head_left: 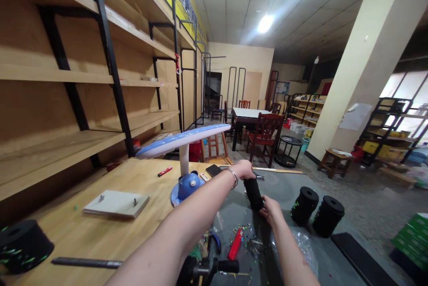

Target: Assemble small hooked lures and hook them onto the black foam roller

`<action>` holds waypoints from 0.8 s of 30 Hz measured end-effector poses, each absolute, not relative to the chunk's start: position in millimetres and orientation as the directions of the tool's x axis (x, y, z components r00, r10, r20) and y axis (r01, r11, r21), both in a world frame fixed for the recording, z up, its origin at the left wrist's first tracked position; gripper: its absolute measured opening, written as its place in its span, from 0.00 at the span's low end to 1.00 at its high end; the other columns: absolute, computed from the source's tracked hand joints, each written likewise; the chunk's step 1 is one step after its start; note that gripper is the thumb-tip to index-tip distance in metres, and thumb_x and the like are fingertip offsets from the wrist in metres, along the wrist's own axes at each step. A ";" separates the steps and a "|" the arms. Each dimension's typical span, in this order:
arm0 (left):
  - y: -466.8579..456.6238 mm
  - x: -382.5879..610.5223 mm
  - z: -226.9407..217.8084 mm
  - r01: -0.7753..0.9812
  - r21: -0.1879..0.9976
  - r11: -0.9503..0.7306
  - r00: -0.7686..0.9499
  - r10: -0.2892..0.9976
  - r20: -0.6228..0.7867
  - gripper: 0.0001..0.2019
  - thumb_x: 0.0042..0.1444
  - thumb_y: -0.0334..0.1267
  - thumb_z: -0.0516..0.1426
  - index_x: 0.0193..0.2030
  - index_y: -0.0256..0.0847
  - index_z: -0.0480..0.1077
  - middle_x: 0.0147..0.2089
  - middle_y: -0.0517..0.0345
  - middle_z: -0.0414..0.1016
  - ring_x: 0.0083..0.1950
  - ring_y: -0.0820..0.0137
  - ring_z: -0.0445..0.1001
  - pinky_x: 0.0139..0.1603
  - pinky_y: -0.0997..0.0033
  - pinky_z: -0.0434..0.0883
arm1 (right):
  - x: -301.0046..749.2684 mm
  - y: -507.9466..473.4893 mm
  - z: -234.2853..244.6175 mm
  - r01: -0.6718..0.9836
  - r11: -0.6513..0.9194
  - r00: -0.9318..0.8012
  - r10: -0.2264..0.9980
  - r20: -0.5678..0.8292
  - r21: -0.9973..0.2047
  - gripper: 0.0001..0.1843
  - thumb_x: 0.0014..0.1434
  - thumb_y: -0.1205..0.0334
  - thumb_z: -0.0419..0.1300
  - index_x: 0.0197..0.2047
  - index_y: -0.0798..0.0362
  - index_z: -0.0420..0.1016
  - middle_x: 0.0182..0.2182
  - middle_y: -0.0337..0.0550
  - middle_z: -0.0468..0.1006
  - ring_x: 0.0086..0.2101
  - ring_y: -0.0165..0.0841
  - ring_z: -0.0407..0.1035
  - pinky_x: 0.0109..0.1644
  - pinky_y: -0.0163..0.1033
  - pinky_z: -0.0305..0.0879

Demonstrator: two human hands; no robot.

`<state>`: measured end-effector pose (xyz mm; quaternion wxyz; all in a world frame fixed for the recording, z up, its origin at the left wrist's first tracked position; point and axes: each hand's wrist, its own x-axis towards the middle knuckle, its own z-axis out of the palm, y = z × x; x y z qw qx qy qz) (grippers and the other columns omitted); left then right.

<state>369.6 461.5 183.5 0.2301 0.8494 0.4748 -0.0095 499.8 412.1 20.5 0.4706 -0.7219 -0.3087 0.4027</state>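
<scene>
A black roll [253, 193], apparently of wound black material like its neighbours, is held tilted above the grey mat [230, 212]. My left hand [244, 170], with bangles at the wrist, is closed around its upper end. Down at the lower end, my right hand [271, 209] grips the side with its fingers. Nearest on the right stand two more black rolls, one [304, 205] beside the other [328, 216], with glints of green on them. Below my hands lie a red utility knife [236, 245] and scattered small colourful bits [245, 230].
A blue-and-white lamp [187, 188] stands behind my left forearm. At the front is a black crank device [207, 270]. Left on the wooden table are a white board [116, 203], a metal bar [87, 263] and another black roll [25, 246]. Shelves [63, 141] line the left wall.
</scene>
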 end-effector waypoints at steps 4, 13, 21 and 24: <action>464.4 363.1 181.7 0.812 0.421 -0.403 0.535 0.802 -0.264 0.16 0.62 0.41 0.56 0.54 0.37 0.67 0.53 0.50 0.71 0.48 0.63 0.74 0.46 0.56 0.74 | 497.8 411.2 20.0 -0.017 -0.424 0.506 0.777 -0.374 -0.905 0.15 0.65 0.58 0.58 0.53 0.53 0.69 0.51 0.46 0.73 0.44 0.37 0.72 0.46 0.47 0.72; 465.8 357.4 180.3 0.803 0.447 -0.395 0.528 0.819 -0.225 0.16 0.62 0.41 0.56 0.54 0.38 0.67 0.53 0.50 0.71 0.49 0.62 0.74 0.47 0.56 0.74 | 492.1 410.0 23.8 -0.113 -0.402 0.537 0.744 -0.396 -0.909 0.16 0.65 0.57 0.58 0.54 0.54 0.69 0.51 0.47 0.73 0.44 0.38 0.72 0.46 0.48 0.72; 447.2 350.6 198.9 0.751 0.501 -0.429 0.555 0.822 -0.128 0.14 0.62 0.41 0.56 0.52 0.37 0.68 0.51 0.51 0.73 0.46 0.64 0.75 0.45 0.58 0.75 | 496.8 388.5 55.1 -0.148 -0.320 0.546 0.762 -0.347 -0.936 0.17 0.65 0.57 0.58 0.54 0.54 0.69 0.51 0.47 0.73 0.45 0.38 0.72 0.47 0.48 0.72; 431.6 344.8 214.4 0.711 0.541 -0.449 0.565 0.823 -0.060 0.14 0.62 0.41 0.56 0.51 0.36 0.69 0.47 0.52 0.74 0.42 0.67 0.76 0.41 0.61 0.76 | 500.0 373.2 75.4 -0.127 -0.270 0.551 0.781 -0.294 -0.954 0.16 0.65 0.58 0.58 0.54 0.54 0.69 0.50 0.47 0.73 0.44 0.38 0.72 0.46 0.48 0.72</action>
